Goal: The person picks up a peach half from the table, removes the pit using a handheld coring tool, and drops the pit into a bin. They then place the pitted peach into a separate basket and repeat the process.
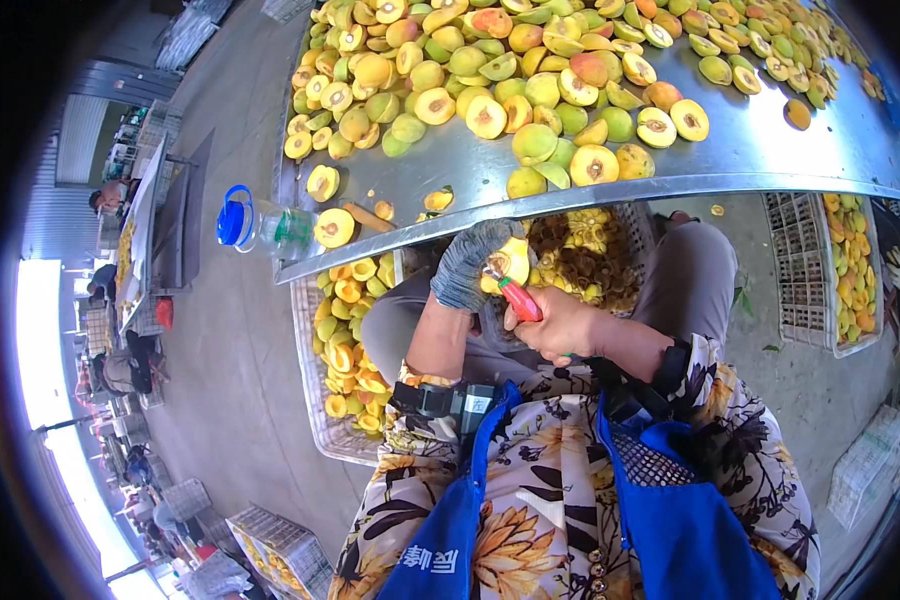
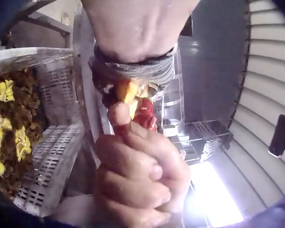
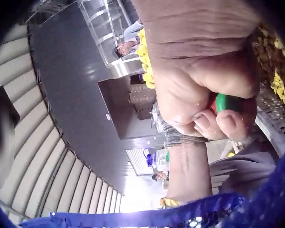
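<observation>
The left hand, in a grey knitted glove, holds a cut yellow fruit half just below the table's front edge. Bare fingers of the right hand curl round a red-handled tool, whose metal end meets the fruit's cut face. In the left wrist view the red handle points at a yellow piece of fruit by the glove. A green handle end shows in the right hand in the right wrist view.
Many cut fruits lie on the metal table. A bottle stands at its left corner. Below are a crate of fruit halves, a crate of scraps between the knees and another crate at the right.
</observation>
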A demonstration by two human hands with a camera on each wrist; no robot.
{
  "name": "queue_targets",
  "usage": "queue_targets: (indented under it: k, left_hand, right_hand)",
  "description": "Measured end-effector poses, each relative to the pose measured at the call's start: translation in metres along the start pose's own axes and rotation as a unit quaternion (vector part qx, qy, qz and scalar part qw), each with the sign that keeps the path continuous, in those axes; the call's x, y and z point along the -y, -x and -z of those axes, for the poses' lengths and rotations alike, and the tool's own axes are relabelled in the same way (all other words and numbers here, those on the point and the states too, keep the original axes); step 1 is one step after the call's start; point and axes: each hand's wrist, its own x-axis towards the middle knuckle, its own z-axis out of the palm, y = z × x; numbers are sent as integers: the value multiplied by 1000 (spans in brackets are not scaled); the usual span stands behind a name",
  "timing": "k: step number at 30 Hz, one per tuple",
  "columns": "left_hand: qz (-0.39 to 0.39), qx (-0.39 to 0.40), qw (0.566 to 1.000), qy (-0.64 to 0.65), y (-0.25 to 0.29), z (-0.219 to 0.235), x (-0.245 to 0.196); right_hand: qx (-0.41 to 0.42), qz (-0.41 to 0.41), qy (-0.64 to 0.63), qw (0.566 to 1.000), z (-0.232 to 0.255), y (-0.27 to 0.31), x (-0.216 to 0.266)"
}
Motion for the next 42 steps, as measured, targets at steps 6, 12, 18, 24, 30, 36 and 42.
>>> queue_targets:
  k: [6,12,18,24,30,36,42]
  left_hand:
    - [-70,15,996,54,2,-7,6]
    - [-293,-325,898,-51,-2,38,0]
    - [-127,-381,784,-475,141,103,-70]
    - [-88,-408,534,-735,87,64,-101]
    - [-158,-294,538,-774,-135,16,-93]
    - [-71,-217,647,-728,-143,-15,-89]
    - [-147,-18,625,-767,-48,-37,-66]
  right_hand:
    - [176,-49,-234,955,7,-1,-3]
    - [270,9,-244,931,13,11,-17]
    - [-60,172,487,854,60,-15,-77]
    - [-221,149,531,804,52,-22,-70]
    - [-282,215,431,830,53,0,-57]
    - [-359,209,341,843,57,21,-34]
    - [-382,341,78,855,71,-5,-1]
